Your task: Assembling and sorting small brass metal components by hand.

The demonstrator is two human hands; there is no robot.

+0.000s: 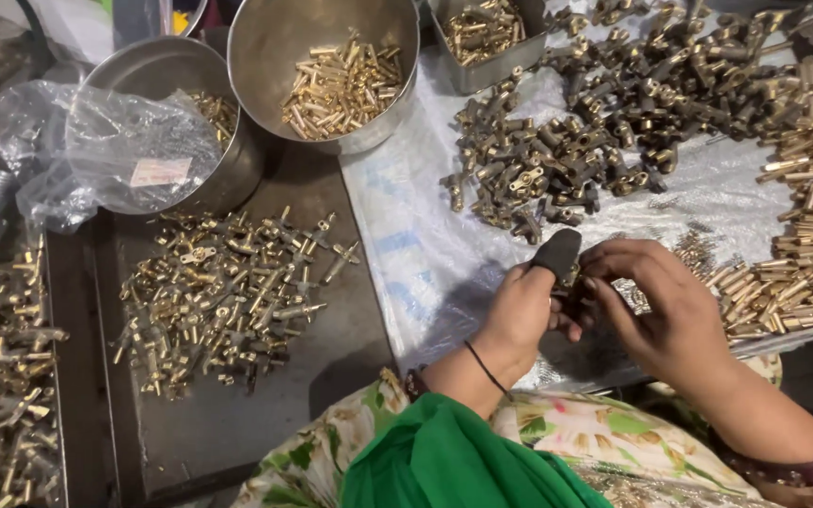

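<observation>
Left hand, thumb in dark cap, and right hand pinch small brass fitting between fingers; dark fittings heap lies far, brass pins right.

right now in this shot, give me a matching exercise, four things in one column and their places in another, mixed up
Things:
1. round steel bowl of brass pins
2. clear plastic bag
3. dark thumb cover
4. brass fittings on dark tray

Places:
A. on the left hand
B. left of the hands, low
C. top centre
D. draped over the left bowl

Pairs: 1-C, 2-D, 3-A, 4-B
</observation>
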